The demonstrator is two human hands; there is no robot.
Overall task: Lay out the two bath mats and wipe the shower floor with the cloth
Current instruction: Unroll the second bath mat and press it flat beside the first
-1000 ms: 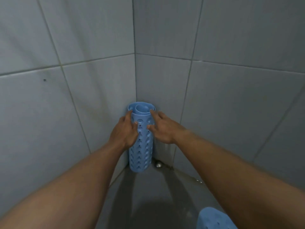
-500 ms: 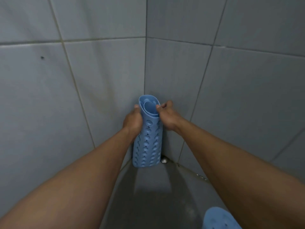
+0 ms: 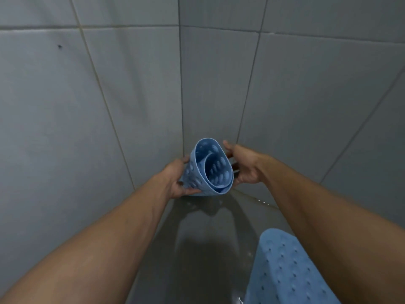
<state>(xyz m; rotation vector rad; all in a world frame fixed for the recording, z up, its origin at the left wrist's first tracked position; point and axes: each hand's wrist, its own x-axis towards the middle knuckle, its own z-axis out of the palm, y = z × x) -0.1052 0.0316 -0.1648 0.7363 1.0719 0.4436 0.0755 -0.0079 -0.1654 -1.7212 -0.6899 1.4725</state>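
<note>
A rolled blue bath mat [image 3: 211, 168] with round suction cups is held off the floor in the shower corner, tilted so its open end faces me. My left hand [image 3: 175, 179] grips its left side and underside. My right hand [image 3: 243, 165] holds its right side, fingers partly spread along the roll. A second blue bath mat [image 3: 285, 270] lies flat on the grey shower floor [image 3: 197, 249] at the lower right, partly hidden by my right forearm. No cloth is in view.
Grey tiled walls [image 3: 109, 95] meet in a corner just behind the roll. The floor is wet and shiny, with water drops along the right wall's base [image 3: 262, 202].
The rolled mat stood upright in the corner; both hands have lifted it and tipped its top toward me. The view has dropped, showing more of the flat mat.
</note>
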